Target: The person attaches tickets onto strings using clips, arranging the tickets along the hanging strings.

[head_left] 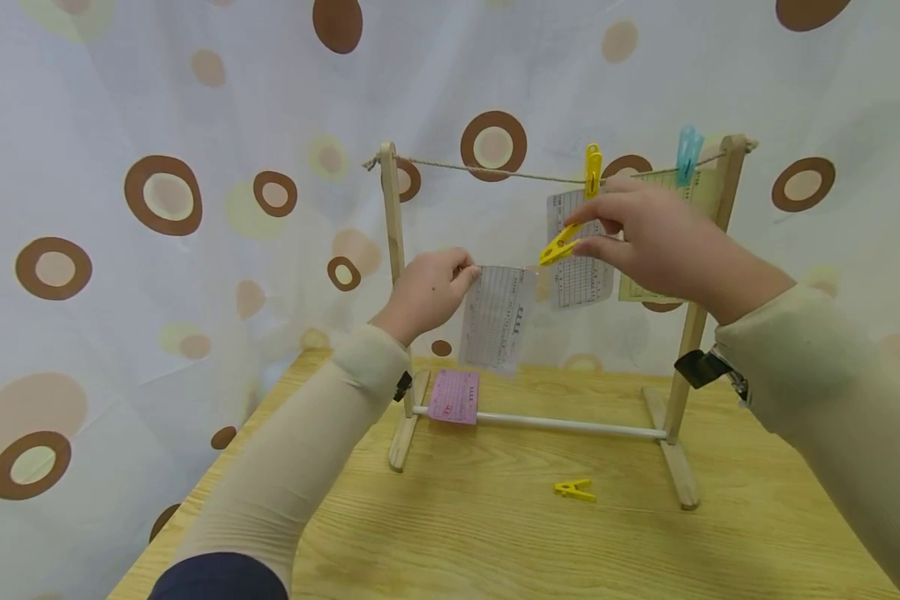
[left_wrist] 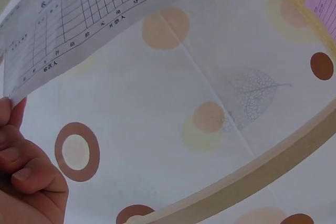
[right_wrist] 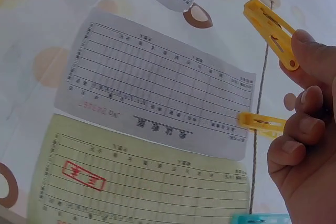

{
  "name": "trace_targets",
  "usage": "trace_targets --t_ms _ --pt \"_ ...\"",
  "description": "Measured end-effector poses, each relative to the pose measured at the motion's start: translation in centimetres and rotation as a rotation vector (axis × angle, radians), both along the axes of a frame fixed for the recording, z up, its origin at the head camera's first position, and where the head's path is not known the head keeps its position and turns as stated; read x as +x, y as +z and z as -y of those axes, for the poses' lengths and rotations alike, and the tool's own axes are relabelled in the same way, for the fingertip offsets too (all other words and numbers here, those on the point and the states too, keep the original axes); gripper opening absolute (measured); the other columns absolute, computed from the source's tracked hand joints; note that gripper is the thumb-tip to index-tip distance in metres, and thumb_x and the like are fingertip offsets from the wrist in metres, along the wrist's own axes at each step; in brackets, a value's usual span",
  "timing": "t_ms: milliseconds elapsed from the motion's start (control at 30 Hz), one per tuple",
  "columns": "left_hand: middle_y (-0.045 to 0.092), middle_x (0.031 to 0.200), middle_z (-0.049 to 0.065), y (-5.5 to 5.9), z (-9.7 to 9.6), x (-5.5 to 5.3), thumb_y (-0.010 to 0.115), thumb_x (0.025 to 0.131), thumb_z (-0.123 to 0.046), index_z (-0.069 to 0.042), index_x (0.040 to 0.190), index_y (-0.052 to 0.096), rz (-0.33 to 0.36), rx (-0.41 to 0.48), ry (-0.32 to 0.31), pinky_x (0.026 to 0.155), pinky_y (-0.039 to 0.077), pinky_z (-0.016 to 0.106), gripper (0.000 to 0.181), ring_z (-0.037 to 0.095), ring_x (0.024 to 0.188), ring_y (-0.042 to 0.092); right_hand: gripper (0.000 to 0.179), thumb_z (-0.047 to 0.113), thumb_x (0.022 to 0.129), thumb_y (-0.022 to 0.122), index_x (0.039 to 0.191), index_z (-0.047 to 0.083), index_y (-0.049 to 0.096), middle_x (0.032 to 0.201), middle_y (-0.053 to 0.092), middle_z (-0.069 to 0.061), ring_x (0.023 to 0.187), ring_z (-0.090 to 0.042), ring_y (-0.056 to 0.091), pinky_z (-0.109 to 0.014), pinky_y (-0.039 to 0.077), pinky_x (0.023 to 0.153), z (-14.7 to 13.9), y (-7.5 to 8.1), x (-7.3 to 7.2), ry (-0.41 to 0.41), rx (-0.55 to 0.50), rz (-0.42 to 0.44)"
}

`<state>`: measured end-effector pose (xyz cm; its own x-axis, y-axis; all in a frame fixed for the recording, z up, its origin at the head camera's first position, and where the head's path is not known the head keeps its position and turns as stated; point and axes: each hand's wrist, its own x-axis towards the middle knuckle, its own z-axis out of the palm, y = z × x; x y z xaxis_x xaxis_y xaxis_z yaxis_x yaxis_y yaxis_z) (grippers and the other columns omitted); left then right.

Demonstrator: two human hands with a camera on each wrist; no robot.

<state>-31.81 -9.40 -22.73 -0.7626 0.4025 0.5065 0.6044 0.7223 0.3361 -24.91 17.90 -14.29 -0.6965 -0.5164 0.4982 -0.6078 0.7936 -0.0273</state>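
Note:
My left hand (head_left: 431, 292) pinches a white printed form slip (head_left: 495, 321) by its upper corner, and the slip hangs below the rope (head_left: 487, 172). Between thumb and fingers of my right hand (head_left: 660, 233) is a yellow clothespin (right_wrist: 270, 32), just right of that slip and apart from it in the head view. Behind the right hand, a second yellow clothespin (head_left: 592, 171) fixes another white slip (head_left: 583, 282) to the rope. Further right, a blue clothespin (head_left: 688, 156) holds a pale yellow-green slip (right_wrist: 142, 177), partly hidden by my hand in the head view.
The rope runs between two wooden posts (head_left: 393, 225), joined low down by a white bar (head_left: 570, 425). A pink slip (head_left: 453, 397) lies across the bar's left end. One loose yellow clothespin (head_left: 574, 490) lies on the wooden table (head_left: 457, 533). A spotted curtain (head_left: 195, 333) hangs behind.

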Motion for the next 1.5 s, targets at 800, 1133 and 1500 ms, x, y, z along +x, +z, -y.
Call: trace_targets --t_ms 800,1133,1500 --pt "0.059 0.089 0.004 6.5 -1.0 -1.3 0.046 0.110 -0.028 -0.010 0.102 0.061 0.004 0.097 0.073 0.066 0.037 0.029 0.024 0.019 0.076 0.050 0.021 0.016 0.103 0.059 0.113 0.002 0.070 0.118 0.066 -0.018 0.090 -0.033 0.055 -0.047 0.045 0.083 2.7 8.0 -3.6 -0.099 0.056 -0.033" --pt "0.057 0.086 0.003 7.7 -1.2 -1.5 0.047 0.109 -0.032 -0.012 0.098 0.059 -0.042 0.068 0.120 0.065 0.036 0.028 0.026 0.018 0.073 0.050 0.019 0.022 0.105 0.056 0.106 0.008 0.070 0.105 0.067 -0.013 0.078 -0.030 0.054 -0.043 0.046 0.065 4.2 9.4 -4.9 -0.149 0.103 0.032" --pt "0.060 0.095 0.002 8.6 -1.6 -1.0 0.047 0.109 -0.034 -0.013 0.108 0.064 0.003 0.050 0.132 0.069 0.040 0.028 0.027 0.017 0.080 0.053 0.017 0.023 0.105 0.057 0.106 0.010 0.068 0.109 0.064 -0.014 0.091 -0.033 0.055 -0.044 0.049 0.071 6.0 9.7 -4.8 -0.195 0.196 0.119"
